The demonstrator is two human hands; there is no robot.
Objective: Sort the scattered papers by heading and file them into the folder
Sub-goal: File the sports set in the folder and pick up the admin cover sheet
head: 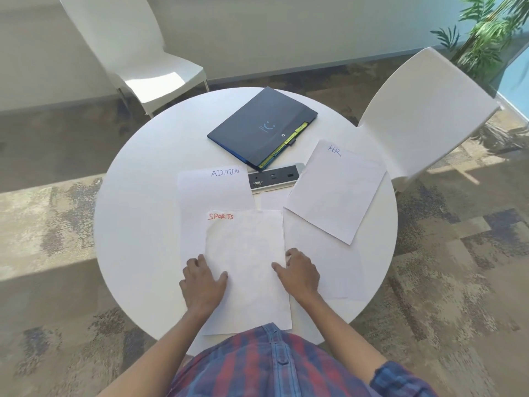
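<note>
A white sheet headed SPORTS (246,253) in red lies nearest me on the round white table (137,196). My left hand (203,279) rests on its left edge and my right hand (299,272) on its right edge, thumbs on the paper. A sheet headed ADMIN (213,190) lies partly under it at the left. A sheet headed HR (336,190) lies tilted at the right. Another plain sheet (326,270) lies under my right hand. The dark blue folder (259,128) with yellow-green tabs lies shut at the far side.
A power and data socket strip (273,177) is set into the table's middle, between the folder and the papers. Two white chairs stand at the far left (143,53) and right (426,110). A green plant (486,27) is at the top right.
</note>
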